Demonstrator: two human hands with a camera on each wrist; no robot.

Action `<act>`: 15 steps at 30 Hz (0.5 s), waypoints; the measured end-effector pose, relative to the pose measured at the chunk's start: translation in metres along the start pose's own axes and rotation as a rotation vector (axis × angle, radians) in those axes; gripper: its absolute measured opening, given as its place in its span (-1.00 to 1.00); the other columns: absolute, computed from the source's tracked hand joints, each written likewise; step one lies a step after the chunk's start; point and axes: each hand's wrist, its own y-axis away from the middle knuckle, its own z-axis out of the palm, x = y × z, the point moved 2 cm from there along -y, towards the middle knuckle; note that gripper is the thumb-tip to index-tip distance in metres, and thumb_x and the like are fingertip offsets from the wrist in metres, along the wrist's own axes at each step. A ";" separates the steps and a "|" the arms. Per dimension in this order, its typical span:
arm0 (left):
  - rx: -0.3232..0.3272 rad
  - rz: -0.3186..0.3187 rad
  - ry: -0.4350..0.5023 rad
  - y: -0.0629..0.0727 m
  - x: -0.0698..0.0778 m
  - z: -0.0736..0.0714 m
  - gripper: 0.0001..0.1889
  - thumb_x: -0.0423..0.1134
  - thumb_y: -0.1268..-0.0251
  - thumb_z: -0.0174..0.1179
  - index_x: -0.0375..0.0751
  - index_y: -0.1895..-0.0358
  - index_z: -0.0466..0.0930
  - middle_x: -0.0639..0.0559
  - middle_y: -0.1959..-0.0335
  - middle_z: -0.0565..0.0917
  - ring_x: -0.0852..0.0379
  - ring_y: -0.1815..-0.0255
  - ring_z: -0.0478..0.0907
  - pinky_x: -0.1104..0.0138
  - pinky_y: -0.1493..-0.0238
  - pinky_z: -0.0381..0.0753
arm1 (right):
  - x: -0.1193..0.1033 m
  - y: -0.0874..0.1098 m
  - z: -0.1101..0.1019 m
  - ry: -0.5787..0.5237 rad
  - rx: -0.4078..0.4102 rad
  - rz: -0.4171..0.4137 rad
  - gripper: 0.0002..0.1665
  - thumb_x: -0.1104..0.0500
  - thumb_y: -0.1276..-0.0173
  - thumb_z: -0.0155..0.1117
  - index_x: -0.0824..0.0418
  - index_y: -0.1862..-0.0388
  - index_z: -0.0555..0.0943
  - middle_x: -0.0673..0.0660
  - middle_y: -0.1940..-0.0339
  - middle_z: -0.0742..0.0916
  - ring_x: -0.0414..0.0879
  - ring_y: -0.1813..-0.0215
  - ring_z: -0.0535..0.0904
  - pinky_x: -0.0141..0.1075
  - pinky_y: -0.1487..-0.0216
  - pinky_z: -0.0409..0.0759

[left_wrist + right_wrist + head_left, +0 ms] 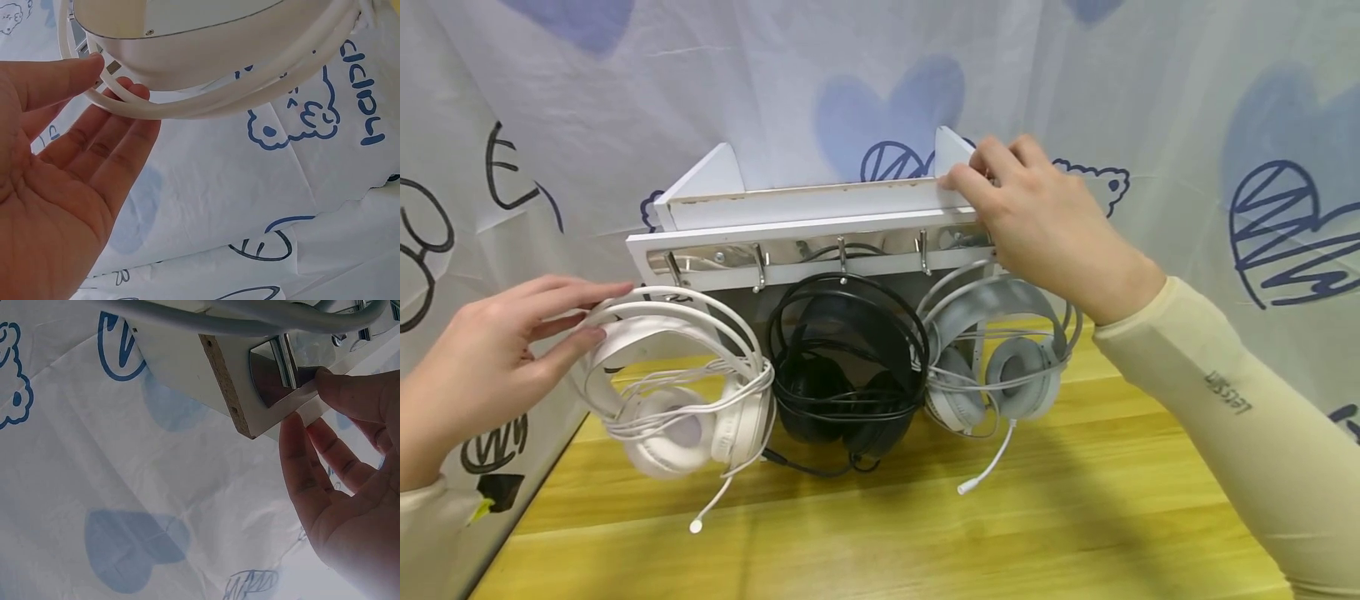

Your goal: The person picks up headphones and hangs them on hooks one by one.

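Observation:
At the left end of a white hook rack point(880, 200), my left hand point(512, 358) pinches the headband of a white headset point(745, 408) between thumb and fingers. In the left wrist view its fingertips lie round the band's white tubes point(181, 111). The headset is just below the leftmost hook point(673, 268); whether it rests on it I cannot tell. My right hand point(1037, 217) grips the rack's right end, its thumb over the metal strip point(269, 375) in the right wrist view. A black headset point(850, 333) hangs mid-rack, and a pale grey headset point(1022, 383) hangs at the right.
The rack stands over a yellow wood-grain table point(887, 533). Behind it hangs a white cloth point(1180, 125) with blue hearts and drawings. Microphone booms, such as the white boom point(711, 504), stick out below the headsets, and cables are wound round them.

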 end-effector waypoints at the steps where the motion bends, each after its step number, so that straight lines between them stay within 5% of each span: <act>1: 0.004 0.003 0.003 0.000 0.000 0.001 -0.40 -0.56 -0.17 0.48 0.02 -0.28 0.77 0.71 -0.10 0.55 0.96 -0.14 0.37 0.88 -0.11 0.35 | 0.000 0.000 0.000 0.001 -0.001 0.002 -0.60 0.42 -0.47 0.31 0.21 -0.23 0.57 0.29 -0.04 0.64 0.28 0.02 0.54 0.08 0.41 0.72; 15: 0.042 0.010 0.001 0.006 0.000 0.007 -0.35 -0.61 -0.18 0.46 -0.04 -0.34 0.73 0.59 -0.14 0.55 0.89 -0.18 0.35 0.88 -0.16 0.31 | -0.002 0.001 0.003 0.023 0.040 0.004 -0.57 0.48 -0.43 0.22 0.24 -0.23 0.59 0.30 -0.02 0.65 0.30 0.04 0.56 0.10 0.44 0.70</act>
